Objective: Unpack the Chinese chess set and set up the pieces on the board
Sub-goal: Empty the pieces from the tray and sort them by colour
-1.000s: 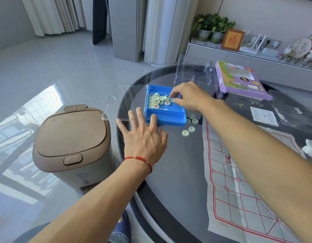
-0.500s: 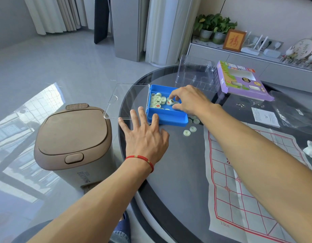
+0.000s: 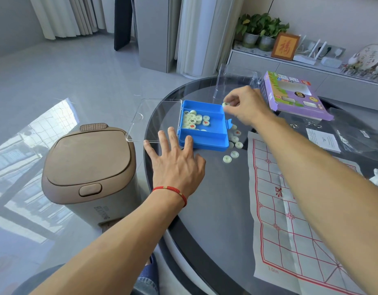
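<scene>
Lifted clear of the blue box [image 3: 205, 133] since half a second ago, the right hand [image 3: 246, 106] is now hovering above the box's far right corner, and it is pinching one pale chess piece [image 3: 225, 104] between thumb and fingertips, with the other fingers curled in behind. That piece is sitting at the very tip of the grip, on the hand's left side, over the box rim rather than down among the others.

Remaining pieces [image 3: 195, 120] are lying heaped in the box's left part, some showing red or black characters. More loose pieces [image 3: 233, 145] are lying on the dark round glass table [image 3: 215, 199], just beside the box's right wall and near the top left corner of the paper board [image 3: 290, 220], which is lying flat with its red grid facing up.

The left hand [image 3: 176, 165] is resting flat on the table as before, fingers spread and straight, fingertips touching the box's near left corner. The clear hinged lid [image 3: 154, 120] is lying open to the left.
</scene>
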A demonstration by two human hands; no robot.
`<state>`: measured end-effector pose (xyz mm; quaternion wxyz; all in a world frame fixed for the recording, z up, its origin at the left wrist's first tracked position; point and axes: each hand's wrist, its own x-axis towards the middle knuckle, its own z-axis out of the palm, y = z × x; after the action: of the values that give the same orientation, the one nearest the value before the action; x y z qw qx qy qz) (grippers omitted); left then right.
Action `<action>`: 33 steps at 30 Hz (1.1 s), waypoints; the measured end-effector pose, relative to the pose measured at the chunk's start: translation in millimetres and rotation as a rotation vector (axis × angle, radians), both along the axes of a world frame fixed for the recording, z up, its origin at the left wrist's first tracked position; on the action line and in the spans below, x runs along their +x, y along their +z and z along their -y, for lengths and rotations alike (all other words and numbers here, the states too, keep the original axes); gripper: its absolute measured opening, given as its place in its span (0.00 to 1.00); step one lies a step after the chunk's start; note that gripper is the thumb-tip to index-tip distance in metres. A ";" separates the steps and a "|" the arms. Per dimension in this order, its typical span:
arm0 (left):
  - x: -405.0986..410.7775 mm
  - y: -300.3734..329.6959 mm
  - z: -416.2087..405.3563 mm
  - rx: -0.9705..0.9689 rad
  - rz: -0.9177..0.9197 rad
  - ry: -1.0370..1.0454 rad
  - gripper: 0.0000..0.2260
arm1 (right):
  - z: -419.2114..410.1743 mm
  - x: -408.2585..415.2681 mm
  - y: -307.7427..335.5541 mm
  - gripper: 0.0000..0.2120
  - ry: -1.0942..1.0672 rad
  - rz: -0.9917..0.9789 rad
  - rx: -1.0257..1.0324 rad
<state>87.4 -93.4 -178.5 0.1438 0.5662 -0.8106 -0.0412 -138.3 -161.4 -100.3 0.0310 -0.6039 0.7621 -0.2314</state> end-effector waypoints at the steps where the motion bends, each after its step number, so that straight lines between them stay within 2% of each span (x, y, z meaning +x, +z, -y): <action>1: 0.1 -0.1 0.1 -0.001 0.001 -0.001 0.24 | -1.9 -8.4 1.2 0.08 -0.033 0.004 0.005; 9: 0.1 0.9 -0.4 -0.003 -0.001 -0.004 0.24 | -8.8 -30.7 -19.6 0.07 -0.051 -0.143 0.205; 17: -0.1 0.8 -1.1 -0.016 -0.007 0.001 0.23 | -18.2 -31.2 -10.2 0.11 0.109 -0.159 0.379; 22: -0.1 0.7 0.1 -0.010 -0.005 0.000 0.24 | -22.6 -34.8 -6.6 0.16 0.067 -0.123 0.288; 25: 0.0 0.4 0.1 -0.005 -0.003 -0.004 0.24 | -23.5 -34.7 -7.5 0.13 0.050 -0.115 0.297; 29: 0.0 0.7 -0.1 -0.009 0.001 -0.004 0.24 | -20.2 -24.4 -1.4 0.08 0.041 -0.163 0.152; 33: 0.2 0.6 -0.1 -0.007 -0.001 -0.004 0.24 | -17.0 -14.5 -5.6 0.12 0.082 -0.281 0.252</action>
<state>87.6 -93.3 -177.9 0.1460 0.5641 -0.8118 -0.0388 -152.8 -144.4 -105.9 0.0089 -0.6520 0.7567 -0.0460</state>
